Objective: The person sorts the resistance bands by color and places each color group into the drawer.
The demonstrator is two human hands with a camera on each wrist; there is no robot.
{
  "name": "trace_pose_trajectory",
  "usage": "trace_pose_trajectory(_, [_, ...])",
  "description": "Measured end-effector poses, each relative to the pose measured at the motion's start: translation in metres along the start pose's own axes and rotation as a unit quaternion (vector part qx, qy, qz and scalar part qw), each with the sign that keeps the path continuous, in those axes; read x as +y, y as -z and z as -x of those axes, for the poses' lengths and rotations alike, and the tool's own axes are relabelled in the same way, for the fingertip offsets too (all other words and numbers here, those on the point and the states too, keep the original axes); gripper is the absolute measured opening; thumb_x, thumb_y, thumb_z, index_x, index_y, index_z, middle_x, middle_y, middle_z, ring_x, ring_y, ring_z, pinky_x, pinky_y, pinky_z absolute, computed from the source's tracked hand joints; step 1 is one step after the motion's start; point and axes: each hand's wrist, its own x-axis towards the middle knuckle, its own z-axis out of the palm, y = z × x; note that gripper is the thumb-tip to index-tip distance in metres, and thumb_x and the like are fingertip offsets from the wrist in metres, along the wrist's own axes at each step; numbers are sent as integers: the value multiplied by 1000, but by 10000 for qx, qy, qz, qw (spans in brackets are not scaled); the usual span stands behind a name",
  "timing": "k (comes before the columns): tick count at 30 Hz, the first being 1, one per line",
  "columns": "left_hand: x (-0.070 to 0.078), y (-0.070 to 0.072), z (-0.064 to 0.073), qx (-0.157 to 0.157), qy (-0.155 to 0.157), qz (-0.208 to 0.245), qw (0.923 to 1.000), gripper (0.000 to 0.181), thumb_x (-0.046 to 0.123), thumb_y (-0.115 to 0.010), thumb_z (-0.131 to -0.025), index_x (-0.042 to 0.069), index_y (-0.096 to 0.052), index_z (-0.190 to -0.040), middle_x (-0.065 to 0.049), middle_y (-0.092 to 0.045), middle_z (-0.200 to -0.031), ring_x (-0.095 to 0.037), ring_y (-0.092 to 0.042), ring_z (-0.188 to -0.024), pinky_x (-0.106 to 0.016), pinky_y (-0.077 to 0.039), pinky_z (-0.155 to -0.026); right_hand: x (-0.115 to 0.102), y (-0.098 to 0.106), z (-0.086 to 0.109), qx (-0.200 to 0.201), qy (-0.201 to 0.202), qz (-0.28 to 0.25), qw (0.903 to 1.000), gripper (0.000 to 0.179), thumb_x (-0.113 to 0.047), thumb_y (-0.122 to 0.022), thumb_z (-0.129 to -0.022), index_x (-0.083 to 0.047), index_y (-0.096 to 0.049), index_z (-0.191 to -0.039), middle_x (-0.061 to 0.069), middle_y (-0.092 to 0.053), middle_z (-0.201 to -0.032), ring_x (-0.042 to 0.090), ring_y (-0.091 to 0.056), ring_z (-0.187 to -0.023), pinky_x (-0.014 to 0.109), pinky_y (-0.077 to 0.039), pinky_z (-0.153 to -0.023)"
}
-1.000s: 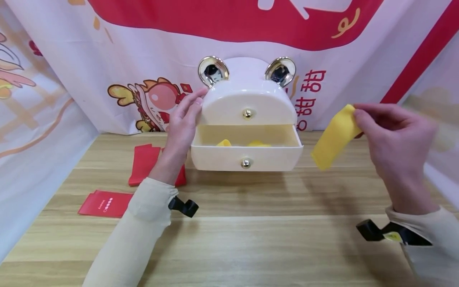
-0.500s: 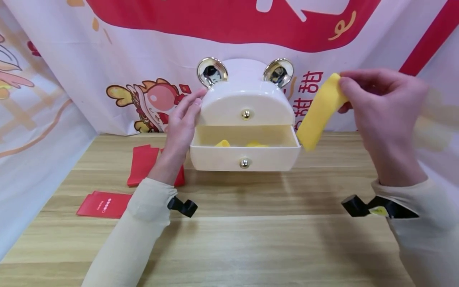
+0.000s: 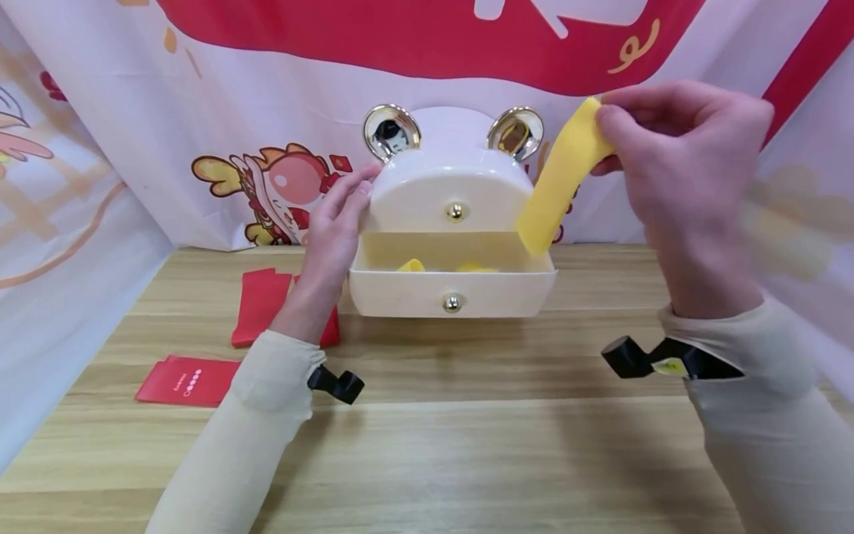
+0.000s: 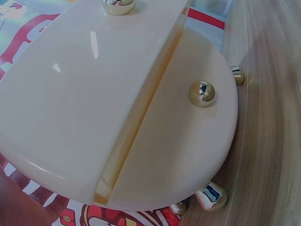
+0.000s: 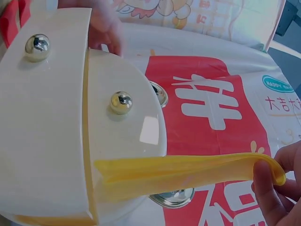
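Observation:
A white, round-topped drawer box (image 3: 460,163) stands on the wooden table, its lower drawer (image 3: 400,294) pulled out and its upper one closed. Yellow bands (image 3: 411,265) show just above the front wall inside that drawer. My left hand (image 3: 336,233) rests against the box's left side with its fingers extended. Between thumb and fingers, my right hand (image 3: 687,159) pinches one end of a flat yellow resistance band (image 3: 563,170). The band hangs down at a slant, its lower end overlapping the drawer's right back corner; in the right wrist view the folded band (image 5: 188,172) reaches past the upper drawer front.
Red resistance bands lie on the table at left: one folded band (image 3: 260,300) behind the left forearm and another (image 3: 187,382), printed "Heavy", nearer. Two shiny gold round ornaments (image 3: 392,132) rise from the box top. A printed curtain (image 3: 267,89) hangs close behind.
My right hand has moved left and upward with the yellow band, from beside the box to over the open drawer's right end. My left hand stays on the box.

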Motion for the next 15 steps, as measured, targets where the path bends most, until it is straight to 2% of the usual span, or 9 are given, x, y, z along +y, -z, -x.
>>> trace_pose_trajectory(2, [0, 0, 0, -7, 1, 17, 10000, 38, 38, -55, -111, 34, -62, -147, 11, -58, -153, -14, -56, -137, -40, -47, -122, 1, -2, 2, -17, -37, 96, 9999, 21, -17, -84, -90, -7, -84, -108, 5, -81, -102, 16, -77, -85, 18, -62, -73])
trace_pose_trajectory(9, [-1, -1, 0, -10, -35, -24, 10000, 38, 38, -55, -111, 34, -62, -147, 10, -58, -154, -15, -56, -138, -41, -47, -122, 13, -9, 14, 4, 20, 958, 9954, 27, -27, -81, -94, -10, -83, -115, 5, -80, -115, 10, -76, -90, 16, -61, -82])
trace_pose_trajectory(15, [-1, 0, 0, 28, -39, -53, 10000, 37, 37, -54, -111, 36, -63, -146, 10, -58, -154, -14, -56, -138, -41, -47, -122, 27, -19, 25, -236, 199, 1286, 9912, 29, -32, -79, -96, -11, -82, -116, 6, -81, -116, 7, -76, -87, 15, -60, -82])
